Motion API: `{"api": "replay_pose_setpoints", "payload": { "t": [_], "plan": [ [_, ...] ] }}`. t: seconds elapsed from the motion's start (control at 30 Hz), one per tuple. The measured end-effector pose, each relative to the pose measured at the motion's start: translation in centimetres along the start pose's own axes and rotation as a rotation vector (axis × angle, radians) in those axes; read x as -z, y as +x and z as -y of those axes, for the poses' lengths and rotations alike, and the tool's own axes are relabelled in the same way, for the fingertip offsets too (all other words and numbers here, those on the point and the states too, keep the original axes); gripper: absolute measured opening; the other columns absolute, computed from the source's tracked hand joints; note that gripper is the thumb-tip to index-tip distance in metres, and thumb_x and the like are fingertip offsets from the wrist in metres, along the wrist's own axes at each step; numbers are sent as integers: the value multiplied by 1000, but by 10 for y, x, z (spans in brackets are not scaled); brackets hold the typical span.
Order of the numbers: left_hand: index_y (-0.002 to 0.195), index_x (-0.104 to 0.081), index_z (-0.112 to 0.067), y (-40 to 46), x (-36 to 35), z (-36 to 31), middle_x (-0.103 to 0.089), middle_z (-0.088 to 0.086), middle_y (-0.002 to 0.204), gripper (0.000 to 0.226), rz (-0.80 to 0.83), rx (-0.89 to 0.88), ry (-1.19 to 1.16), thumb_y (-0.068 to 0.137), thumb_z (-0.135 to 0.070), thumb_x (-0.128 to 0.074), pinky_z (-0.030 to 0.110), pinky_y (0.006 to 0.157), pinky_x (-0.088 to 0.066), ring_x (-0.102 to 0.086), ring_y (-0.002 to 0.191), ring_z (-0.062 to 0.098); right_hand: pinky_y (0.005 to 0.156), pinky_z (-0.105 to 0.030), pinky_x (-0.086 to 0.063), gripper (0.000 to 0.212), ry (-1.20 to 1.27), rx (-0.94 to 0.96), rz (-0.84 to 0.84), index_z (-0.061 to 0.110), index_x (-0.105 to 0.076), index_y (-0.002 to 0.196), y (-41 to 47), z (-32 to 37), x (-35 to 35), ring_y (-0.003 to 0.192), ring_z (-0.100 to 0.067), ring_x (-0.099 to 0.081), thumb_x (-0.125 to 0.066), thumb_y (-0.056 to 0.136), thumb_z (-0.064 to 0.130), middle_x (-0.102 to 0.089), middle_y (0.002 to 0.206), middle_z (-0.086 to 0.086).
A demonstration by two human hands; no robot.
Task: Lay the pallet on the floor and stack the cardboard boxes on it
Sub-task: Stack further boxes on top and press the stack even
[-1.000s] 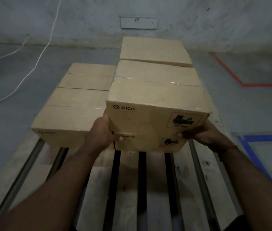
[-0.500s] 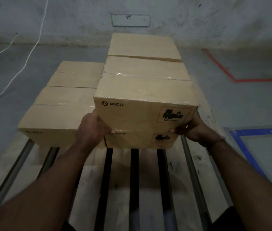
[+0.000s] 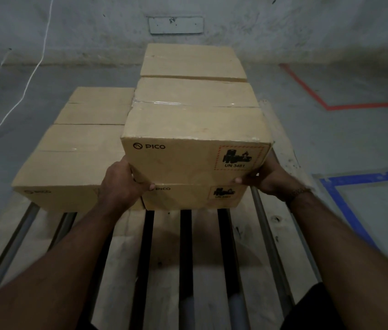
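A wooden slatted pallet [image 3: 128, 263] lies flat on the floor. Several cardboard boxes stand on its far half. The upper PICO box [image 3: 195, 141] rests on a lower PICO box [image 3: 188, 196] at the pallet's right side. My left hand [image 3: 121, 184] grips the upper box's lower left corner. My right hand [image 3: 266, 179] grips its lower right corner. A lower row of boxes [image 3: 69, 172] sits to the left, and another stacked box [image 3: 193, 60] stands behind.
Grey concrete floor surrounds the pallet. White cables [image 3: 21, 91] run along the floor at the left. Red tape [image 3: 326, 106] and blue tape [image 3: 345, 210] mark the floor at the right. A grey wall with a small plate [image 3: 176, 25] stands behind.
The view has shifted slightly. Both hands have stayed on the upper box's lower corners, and the box sits lower onto the one beneath.
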State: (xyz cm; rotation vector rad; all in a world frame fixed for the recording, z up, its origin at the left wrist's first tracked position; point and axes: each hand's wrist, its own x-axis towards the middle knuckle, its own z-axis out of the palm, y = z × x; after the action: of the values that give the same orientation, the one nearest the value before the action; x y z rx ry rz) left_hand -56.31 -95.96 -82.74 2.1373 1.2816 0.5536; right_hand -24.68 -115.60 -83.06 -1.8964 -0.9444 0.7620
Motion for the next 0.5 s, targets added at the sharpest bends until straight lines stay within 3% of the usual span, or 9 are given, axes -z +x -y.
{"api": "replay_pose_setpoints", "payload": {
  "t": [0.23,0.5],
  "plan": [
    [132,-63,-17,0,-2,3,-75,5,124,79,13,-17,-33,62,-25,-101,34,80,-53,-70,112,28,101,-59,-60,69,-62,-33,14,18,-64,133,7,-8,5,128,-24,-67,-95,73,5,-73,132,2],
    [131,-64,-15,0,-2,4,-75,8,124,76,21,-45,-38,65,-25,-100,41,85,-58,-70,113,31,107,-59,-56,72,-76,-92,35,21,-62,137,10,-10,4,132,-24,-64,-94,74,9,-71,136,4]
  ]
}}
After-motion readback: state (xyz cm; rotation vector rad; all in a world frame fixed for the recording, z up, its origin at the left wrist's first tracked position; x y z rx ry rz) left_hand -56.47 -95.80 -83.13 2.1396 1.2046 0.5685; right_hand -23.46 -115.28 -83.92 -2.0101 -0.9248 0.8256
